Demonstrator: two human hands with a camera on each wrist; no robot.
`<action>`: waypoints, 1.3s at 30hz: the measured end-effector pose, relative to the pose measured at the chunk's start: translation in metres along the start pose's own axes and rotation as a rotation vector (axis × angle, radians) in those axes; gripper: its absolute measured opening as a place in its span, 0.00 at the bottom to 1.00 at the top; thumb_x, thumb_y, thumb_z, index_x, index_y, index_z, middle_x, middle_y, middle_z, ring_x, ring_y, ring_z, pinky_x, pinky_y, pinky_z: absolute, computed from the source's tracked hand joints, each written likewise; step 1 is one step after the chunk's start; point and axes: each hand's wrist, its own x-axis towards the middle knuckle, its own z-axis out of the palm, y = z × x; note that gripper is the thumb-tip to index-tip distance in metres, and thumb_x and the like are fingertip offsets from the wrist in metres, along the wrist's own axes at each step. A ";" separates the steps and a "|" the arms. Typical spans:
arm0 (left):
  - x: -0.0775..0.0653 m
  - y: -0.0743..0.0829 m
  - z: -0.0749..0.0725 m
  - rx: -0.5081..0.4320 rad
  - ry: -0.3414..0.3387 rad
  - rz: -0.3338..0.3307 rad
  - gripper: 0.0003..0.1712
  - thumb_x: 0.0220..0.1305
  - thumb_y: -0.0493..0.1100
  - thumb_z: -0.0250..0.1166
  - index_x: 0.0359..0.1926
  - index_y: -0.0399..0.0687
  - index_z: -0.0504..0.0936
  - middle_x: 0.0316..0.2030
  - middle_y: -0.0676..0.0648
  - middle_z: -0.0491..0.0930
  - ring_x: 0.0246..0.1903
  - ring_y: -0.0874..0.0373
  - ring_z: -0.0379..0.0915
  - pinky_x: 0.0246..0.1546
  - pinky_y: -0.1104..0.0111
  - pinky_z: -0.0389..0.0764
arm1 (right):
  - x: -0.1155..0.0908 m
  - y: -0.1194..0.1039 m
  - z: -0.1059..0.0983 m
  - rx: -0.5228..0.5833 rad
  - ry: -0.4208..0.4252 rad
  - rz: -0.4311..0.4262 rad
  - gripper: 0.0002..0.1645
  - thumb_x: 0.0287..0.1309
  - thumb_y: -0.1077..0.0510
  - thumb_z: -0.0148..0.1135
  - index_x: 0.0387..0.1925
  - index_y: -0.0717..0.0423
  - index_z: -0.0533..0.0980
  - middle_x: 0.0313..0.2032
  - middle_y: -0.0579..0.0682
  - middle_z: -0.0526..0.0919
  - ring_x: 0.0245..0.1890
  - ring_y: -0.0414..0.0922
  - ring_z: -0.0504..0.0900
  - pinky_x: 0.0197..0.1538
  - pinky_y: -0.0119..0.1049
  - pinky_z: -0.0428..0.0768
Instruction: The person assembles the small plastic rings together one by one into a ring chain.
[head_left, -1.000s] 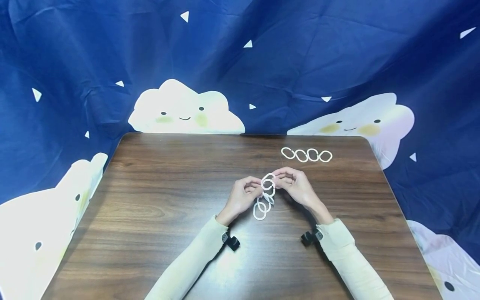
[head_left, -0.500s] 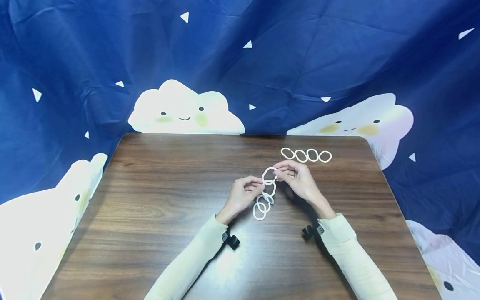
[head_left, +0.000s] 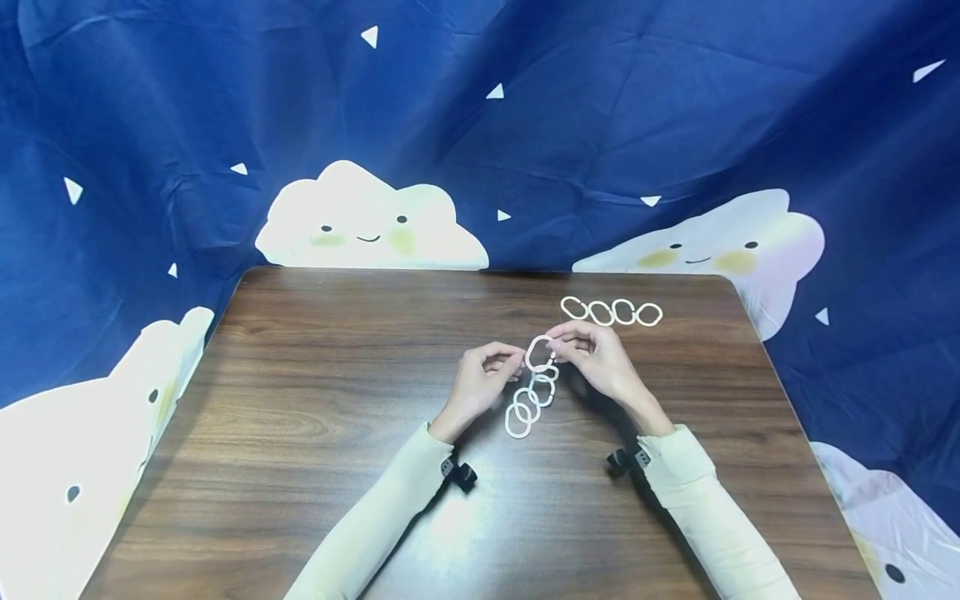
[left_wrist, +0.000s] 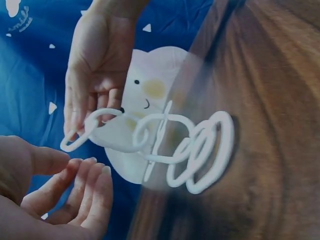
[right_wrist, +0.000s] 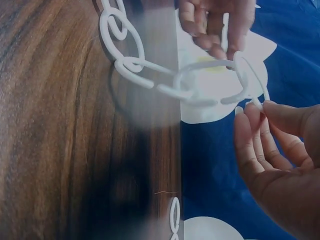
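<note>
Left hand [head_left: 477,386], withdrawn from chain [right_wrist: 172,93], relaxed, nothing held; right hand [head_left: 602,364] pinches end link [head_left: 528,358], presumably for lift

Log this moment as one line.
right hand: pinches end link of white chain | left hand: beside chain, holding nothing | four white links: row on table

Facing you, a creased dark-blue fabric backdrop [head_left: 570,125] with white smiling clouds [head_left: 371,208] rises behind the brown wood-grain tabletop [head_left: 315,383].
</note>
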 end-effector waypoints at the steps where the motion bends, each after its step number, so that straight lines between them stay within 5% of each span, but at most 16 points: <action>1: 0.002 0.002 0.000 -0.006 0.004 0.009 0.12 0.72 0.35 0.66 0.49 0.30 0.86 0.40 0.29 0.88 0.40 0.31 0.87 0.44 0.49 0.90 | 0.000 0.000 0.000 -0.007 -0.001 -0.001 0.13 0.68 0.64 0.67 0.49 0.71 0.81 0.44 0.74 0.86 0.34 0.36 0.88 0.43 0.30 0.90; 9: 0.009 0.014 0.002 0.048 0.008 0.027 0.12 0.67 0.37 0.71 0.49 0.36 0.88 0.41 0.33 0.89 0.41 0.38 0.89 0.42 0.72 0.90 | 0.000 -0.003 0.000 -0.033 -0.013 -0.006 0.13 0.68 0.64 0.67 0.49 0.69 0.82 0.43 0.70 0.87 0.35 0.36 0.88 0.45 0.35 0.91; 22: 0.014 0.016 0.005 0.088 -0.002 0.023 0.11 0.66 0.35 0.71 0.47 0.35 0.87 0.39 0.33 0.89 0.37 0.39 0.89 0.35 0.78 0.87 | 0.002 -0.002 -0.005 -0.072 -0.033 0.007 0.14 0.70 0.60 0.66 0.51 0.67 0.82 0.47 0.67 0.88 0.39 0.46 0.91 0.46 0.37 0.91; 33: 0.013 0.012 0.002 0.042 0.007 0.002 0.10 0.65 0.33 0.71 0.46 0.33 0.86 0.39 0.31 0.88 0.37 0.33 0.88 0.33 0.79 0.86 | 0.012 0.025 -0.049 -0.153 0.037 0.012 0.17 0.73 0.63 0.61 0.52 0.76 0.78 0.48 0.78 0.84 0.36 0.37 0.91 0.42 0.37 0.92; 39: 0.013 0.012 0.001 0.042 0.011 -0.013 0.10 0.65 0.32 0.70 0.46 0.33 0.84 0.38 0.32 0.88 0.38 0.34 0.88 0.32 0.78 0.86 | 0.014 0.043 -0.075 -0.292 0.118 0.051 0.15 0.72 0.60 0.64 0.50 0.70 0.81 0.44 0.74 0.87 0.31 0.39 0.91 0.35 0.40 0.92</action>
